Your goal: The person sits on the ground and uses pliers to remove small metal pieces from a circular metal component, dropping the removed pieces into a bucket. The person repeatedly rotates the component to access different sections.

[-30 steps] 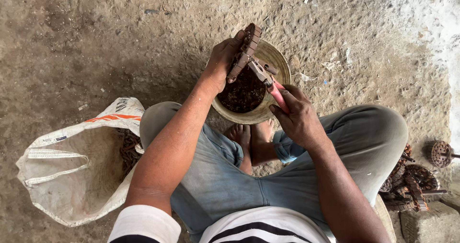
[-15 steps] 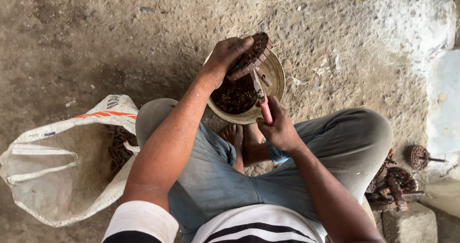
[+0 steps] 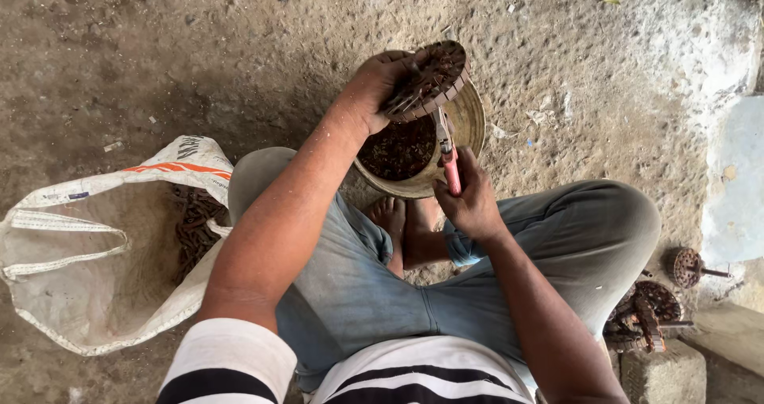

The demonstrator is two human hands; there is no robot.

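My left hand grips a rusty round metal part with slotted edges, held tilted over a round metal bowl. The bowl sits on the ground in front of my crossed bare feet and holds dark rusty scraps. My right hand holds red-handled pliers, their jaws touching the lower edge of the round part.
An open white woven sack lies at my left with rusty pieces inside. More rusty round parts on shafts lie at my right beside a stone block. The ground is rough concrete and dirt.
My left hand has turned the round part so its face shows more. The pliers have swung from slanted to nearly upright under it. The view has shifted slightly.
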